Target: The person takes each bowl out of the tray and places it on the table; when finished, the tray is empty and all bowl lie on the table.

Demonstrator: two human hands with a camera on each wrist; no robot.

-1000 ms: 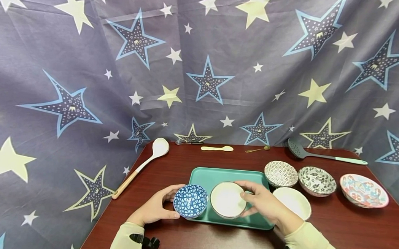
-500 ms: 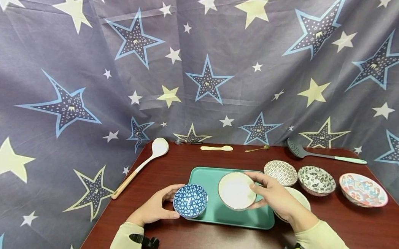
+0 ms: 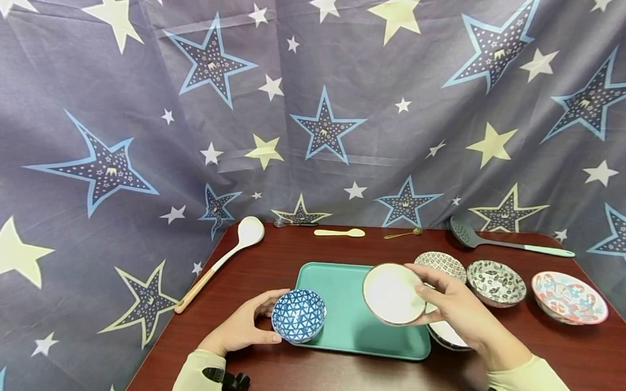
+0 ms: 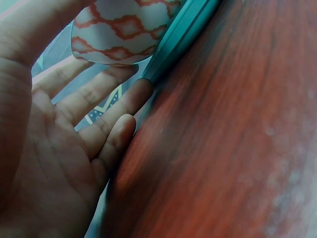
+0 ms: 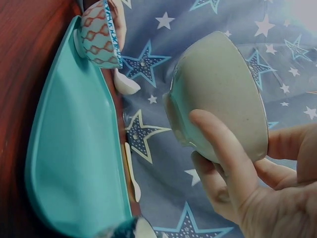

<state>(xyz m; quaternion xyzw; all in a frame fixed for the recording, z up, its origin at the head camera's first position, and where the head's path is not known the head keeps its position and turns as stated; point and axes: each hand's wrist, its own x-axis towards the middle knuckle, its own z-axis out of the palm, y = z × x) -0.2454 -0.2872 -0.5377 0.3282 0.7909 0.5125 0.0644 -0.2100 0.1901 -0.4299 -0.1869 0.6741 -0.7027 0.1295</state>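
A small blue-and-white patterned bowl point(image 3: 298, 316) sits at the left end of the green tray point(image 3: 358, 339). My left hand point(image 3: 248, 323) holds it from the side, thumb in front and fingers behind; the left wrist view shows the bowl's orange-patterned outside point(image 4: 124, 29) near relaxed, extended fingers. My right hand point(image 3: 459, 306) grips a plain white bowl point(image 3: 392, 293) with a thin brown rim by its right side. That bowl is raised and tilted above the tray's right part, its pale outside point(image 5: 223, 94) facing the right wrist camera.
Behind my right hand, another white bowl point(image 3: 448, 335) is partly hidden. Further right stand several patterned bowls point(image 3: 496, 283). A skimmer point(image 3: 466, 235) lies at the back right, a ladle point(image 3: 250, 232) at the left, and small spoons point(image 3: 340, 233) along the back edge.
My right hand has lifted the white bowl and carried it rightward from beside the blue bowl. The left hand and blue bowl have stayed in place.
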